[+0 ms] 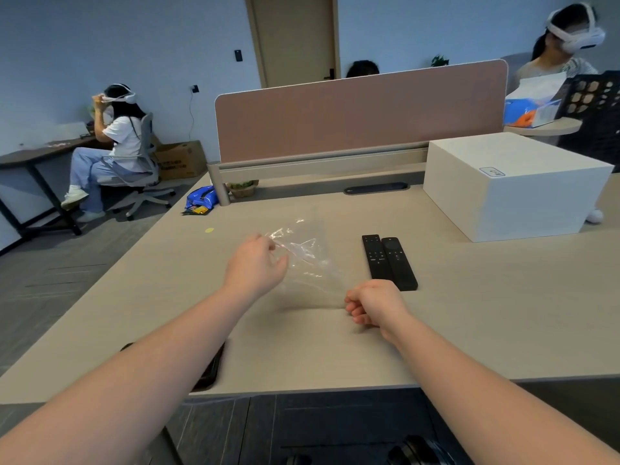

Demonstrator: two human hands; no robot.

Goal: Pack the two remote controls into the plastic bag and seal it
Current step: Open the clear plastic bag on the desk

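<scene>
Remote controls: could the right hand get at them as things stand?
Probably yes, once freed: the right hand pinches the plastic bag, but the remote controls lie just beyond it on the table, nothing between.

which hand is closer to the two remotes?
Right. The right hand sits just in front of the remotes' near ends; the left hand is farther left, holding the plastic bag.

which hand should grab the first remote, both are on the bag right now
Right, probably. The right hand pinches the clear plastic bag's near edge just beside the two black slim remote controls, which lie side by side. The left hand holds the far edge, farther away.
</scene>
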